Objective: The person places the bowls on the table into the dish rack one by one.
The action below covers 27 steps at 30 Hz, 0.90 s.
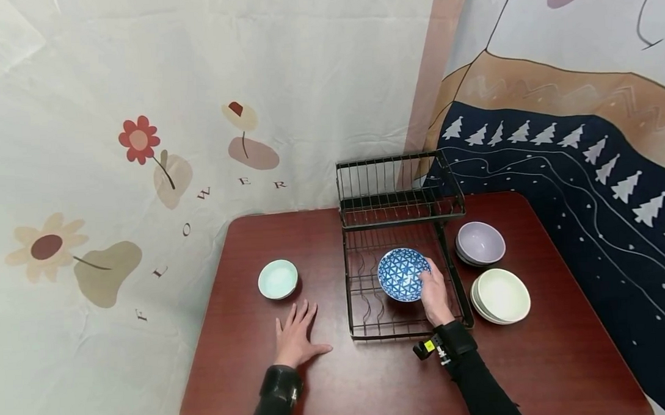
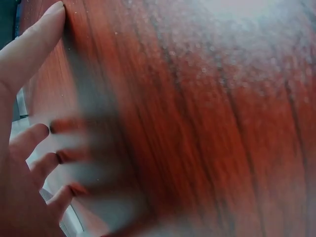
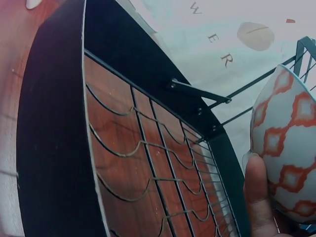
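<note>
The blue-and-white triangle-patterned round bowl (image 1: 401, 273) is in the right hand (image 1: 437, 294), mouth up, and appears to hang over the lower tier of the black metal wire dish rack (image 1: 389, 337). The right fingers are clamped on its rim at about 4 o'clock. In the right wrist view the outer wall is white with orange-red patches; whether a second bowl is nested beneath cannot be told.

With the hold all on one side, the bowl would probably tip toward 10 o'clock if the pinch loosened, so a firm grip and level rim seem wise. It is best kept clear of the raised upper tier (image 1: 399, 222) at 12 o'clock, and any contact with the wavy wires (image 3: 126, 199) should be slow, without scraping.

The left hand (image 1: 297, 338) is at 8 o'clock from the bowl, fingers spread apart and holding nothing, at the dark red tabletop (image 1: 233, 370). A small mint-green round bowl (image 1: 277, 279) lies just beyond it at 11 o'clock. Stacked lavender bowls (image 1: 480, 244) and cream bowls (image 1: 503, 295) stand outside the rack toward 3 o'clock; the right wrist should avoid knocking them.
</note>
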### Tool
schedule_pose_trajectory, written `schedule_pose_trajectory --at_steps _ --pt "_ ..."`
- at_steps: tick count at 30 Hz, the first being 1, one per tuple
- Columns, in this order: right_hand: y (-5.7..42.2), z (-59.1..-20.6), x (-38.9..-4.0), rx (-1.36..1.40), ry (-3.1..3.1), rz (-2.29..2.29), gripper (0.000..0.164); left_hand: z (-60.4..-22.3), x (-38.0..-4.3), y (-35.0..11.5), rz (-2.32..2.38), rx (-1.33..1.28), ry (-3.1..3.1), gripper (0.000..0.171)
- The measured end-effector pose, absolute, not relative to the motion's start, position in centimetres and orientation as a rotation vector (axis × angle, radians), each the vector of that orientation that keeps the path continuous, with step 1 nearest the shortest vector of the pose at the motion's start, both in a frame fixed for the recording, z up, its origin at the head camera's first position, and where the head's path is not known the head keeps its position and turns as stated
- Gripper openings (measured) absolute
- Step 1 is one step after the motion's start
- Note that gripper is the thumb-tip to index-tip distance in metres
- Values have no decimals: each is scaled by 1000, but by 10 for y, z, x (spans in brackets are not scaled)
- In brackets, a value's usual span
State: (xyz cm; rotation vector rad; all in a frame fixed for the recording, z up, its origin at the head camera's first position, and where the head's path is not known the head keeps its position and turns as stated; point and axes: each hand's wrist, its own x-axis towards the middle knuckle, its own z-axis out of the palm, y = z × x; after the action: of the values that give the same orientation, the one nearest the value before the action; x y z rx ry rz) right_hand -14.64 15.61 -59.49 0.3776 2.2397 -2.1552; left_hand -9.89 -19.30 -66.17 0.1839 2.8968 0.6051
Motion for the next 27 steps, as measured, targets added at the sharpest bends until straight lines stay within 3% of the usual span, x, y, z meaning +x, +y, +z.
schedule_pose_trajectory --at_steps 18,27 --pt "173 -594 -156 240 2458 -1976 51 -661 -97 -195 623 185 2896 114" --pt "186 -596 -179 -48 3032 -1451 43 -664 -97 -196 596 167 2882 114"
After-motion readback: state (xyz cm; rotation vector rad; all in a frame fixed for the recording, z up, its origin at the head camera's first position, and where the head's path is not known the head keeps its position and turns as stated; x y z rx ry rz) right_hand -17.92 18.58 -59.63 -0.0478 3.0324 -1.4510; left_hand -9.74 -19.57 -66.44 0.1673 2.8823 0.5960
